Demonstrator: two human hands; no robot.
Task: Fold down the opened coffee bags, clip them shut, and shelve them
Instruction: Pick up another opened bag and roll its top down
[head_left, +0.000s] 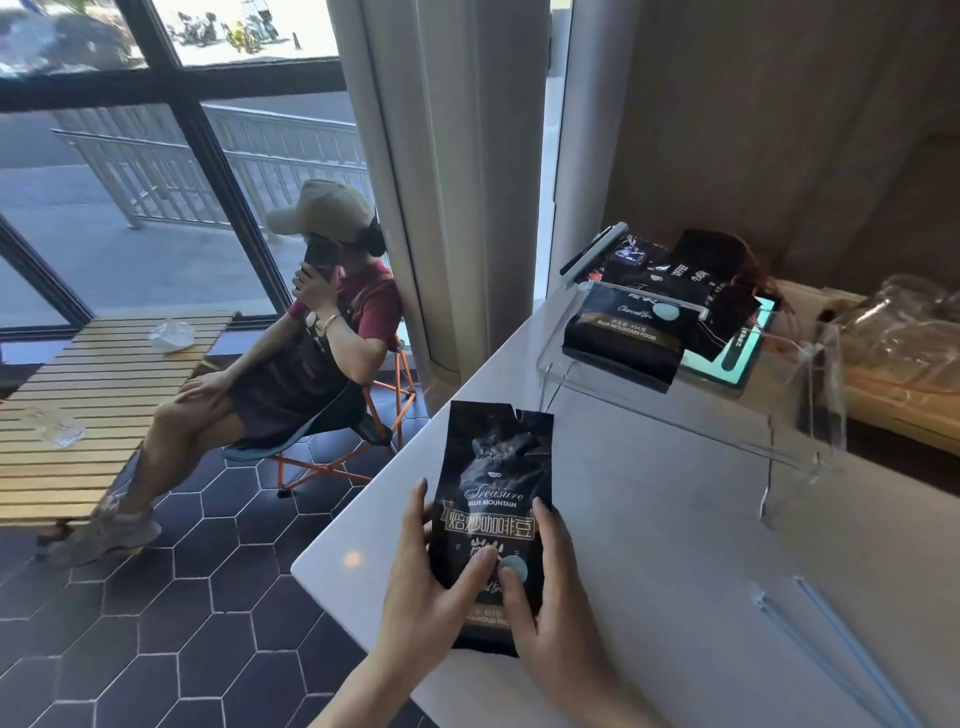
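A black coffee bag (493, 467) with a torn, open top stands on the white counter (649, 545). My left hand (431, 582) grips its left side and my right hand (550, 597) grips its right side, both thumbs pressed on the front. On the clear acrylic shelf (779, 431) at the back lies a second black coffee bag (623, 338) with a clear clip (649, 293) across its top. Two long pale blue clips (810, 649) lie on the counter to my right.
More dark bags (691, 275) and a lit tablet (727, 364) lie behind the shelf, with a black pen-like bar (592, 254) at its left. A person sits on a folding chair (332, 457) left of the counter, beside a wooden slatted table (78, 415).
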